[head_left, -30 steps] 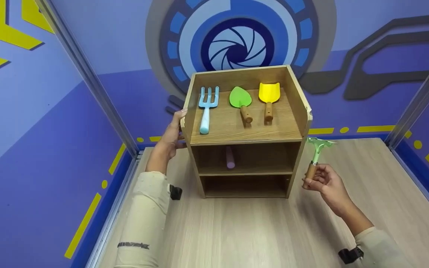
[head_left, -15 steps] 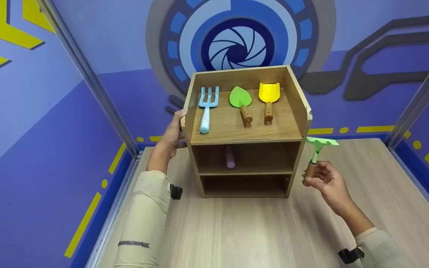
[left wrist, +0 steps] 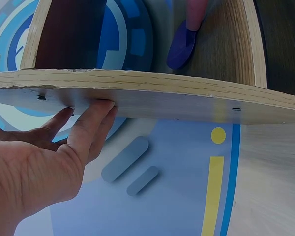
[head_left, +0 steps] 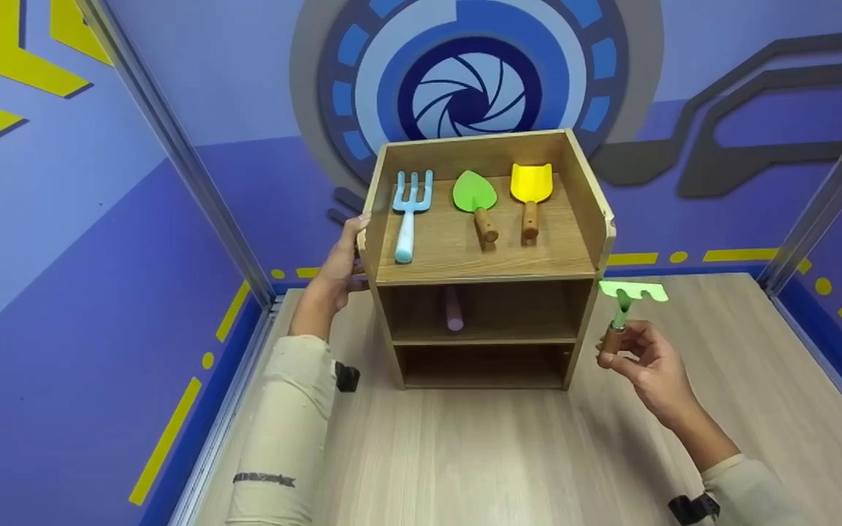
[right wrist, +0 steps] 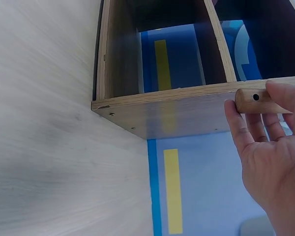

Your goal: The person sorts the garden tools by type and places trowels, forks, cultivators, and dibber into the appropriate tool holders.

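Note:
A small wooden shelf unit stands in front of me. My left hand rests against its left side, fingertips touching the outer panel in the left wrist view. My right hand holds a toy hand rake by its brown handle, beside the shelf's right side. Its light green toothed head points up. On the top shelf lie a blue hand fork, a green leaf-shaped trowel and a yellow shovel. A pink-handled tool lies on the middle shelf; its purple blade shows in the left wrist view.
The shelf unit stands on a pale wood-grain tabletop. Blue printed walls enclose the back and sides, with a metal post at the left corner. The bottom compartment lies below the middle shelf.
The rake has turned in my right hand, so its toothed head now faces me and sits slightly lower. My left hand stays against the shelf unit.

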A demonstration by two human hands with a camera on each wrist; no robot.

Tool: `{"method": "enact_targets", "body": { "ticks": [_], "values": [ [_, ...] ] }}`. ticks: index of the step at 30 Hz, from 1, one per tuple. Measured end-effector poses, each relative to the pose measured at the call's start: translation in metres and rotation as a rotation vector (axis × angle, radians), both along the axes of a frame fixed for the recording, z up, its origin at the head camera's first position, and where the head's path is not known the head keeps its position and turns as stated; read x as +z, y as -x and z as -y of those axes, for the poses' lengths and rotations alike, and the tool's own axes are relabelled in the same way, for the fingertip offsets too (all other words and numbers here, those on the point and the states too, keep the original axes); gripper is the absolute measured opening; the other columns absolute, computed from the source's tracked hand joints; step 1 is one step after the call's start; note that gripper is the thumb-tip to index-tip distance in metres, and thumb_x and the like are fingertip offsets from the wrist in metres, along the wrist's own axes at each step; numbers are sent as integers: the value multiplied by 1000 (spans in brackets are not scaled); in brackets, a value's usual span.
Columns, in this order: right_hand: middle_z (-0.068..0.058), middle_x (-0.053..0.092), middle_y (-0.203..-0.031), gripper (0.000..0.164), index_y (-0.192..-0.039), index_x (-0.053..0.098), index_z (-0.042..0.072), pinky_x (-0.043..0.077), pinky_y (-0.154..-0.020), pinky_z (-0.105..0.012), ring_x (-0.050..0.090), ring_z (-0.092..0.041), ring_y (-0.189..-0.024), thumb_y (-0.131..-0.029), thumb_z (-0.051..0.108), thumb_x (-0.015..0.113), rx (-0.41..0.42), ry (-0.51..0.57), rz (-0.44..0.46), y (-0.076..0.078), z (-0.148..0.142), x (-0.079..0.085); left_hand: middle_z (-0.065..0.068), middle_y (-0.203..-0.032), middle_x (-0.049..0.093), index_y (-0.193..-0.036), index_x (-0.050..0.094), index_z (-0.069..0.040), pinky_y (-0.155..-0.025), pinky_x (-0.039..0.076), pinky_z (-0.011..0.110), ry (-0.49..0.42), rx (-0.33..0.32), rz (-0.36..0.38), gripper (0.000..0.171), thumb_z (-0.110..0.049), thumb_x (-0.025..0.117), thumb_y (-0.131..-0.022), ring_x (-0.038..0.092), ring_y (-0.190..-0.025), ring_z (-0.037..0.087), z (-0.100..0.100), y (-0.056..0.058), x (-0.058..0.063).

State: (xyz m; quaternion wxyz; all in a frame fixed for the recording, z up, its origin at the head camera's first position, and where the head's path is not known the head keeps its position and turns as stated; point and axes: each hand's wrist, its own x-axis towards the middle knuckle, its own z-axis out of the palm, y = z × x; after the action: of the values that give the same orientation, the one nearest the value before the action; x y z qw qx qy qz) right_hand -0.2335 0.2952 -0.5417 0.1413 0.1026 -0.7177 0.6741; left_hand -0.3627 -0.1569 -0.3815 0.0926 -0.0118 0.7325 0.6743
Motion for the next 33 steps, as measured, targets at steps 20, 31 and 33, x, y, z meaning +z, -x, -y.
{"method": "enact_targets", "body": {
  "ticks": [20,31,33],
  "values": [
    [-8,74,-105,38,-122,68,-3,59,-81,-22,69,-4,-97,-87,-8,80,-11,-225,38,-5,33,3,10,-143,56,-151,54,-19,-92,54,38,2,-12,-3,81,-74,44,-92,62,-120,28,0,0,0],
    [-21,71,-112,39,-126,66,-2,60,-76,-27,70,-17,-97,-90,-4,79,82,-223,152,1,52,-4,8,-132,58,-146,58,-17,-87,56,36,0,-19,-9,80,-75,43,-92,65,-110,24,1,0,-1],
    [-23,70,-114,40,-128,65,-2,61,-76,-27,70,-16,-97,-91,-1,79,100,-229,183,2,55,-5,9,-134,57,-148,57,-18,-87,56,36,3,-21,-14,80,-74,43,-92,64,-113,26,1,0,-1]
  ]
}}
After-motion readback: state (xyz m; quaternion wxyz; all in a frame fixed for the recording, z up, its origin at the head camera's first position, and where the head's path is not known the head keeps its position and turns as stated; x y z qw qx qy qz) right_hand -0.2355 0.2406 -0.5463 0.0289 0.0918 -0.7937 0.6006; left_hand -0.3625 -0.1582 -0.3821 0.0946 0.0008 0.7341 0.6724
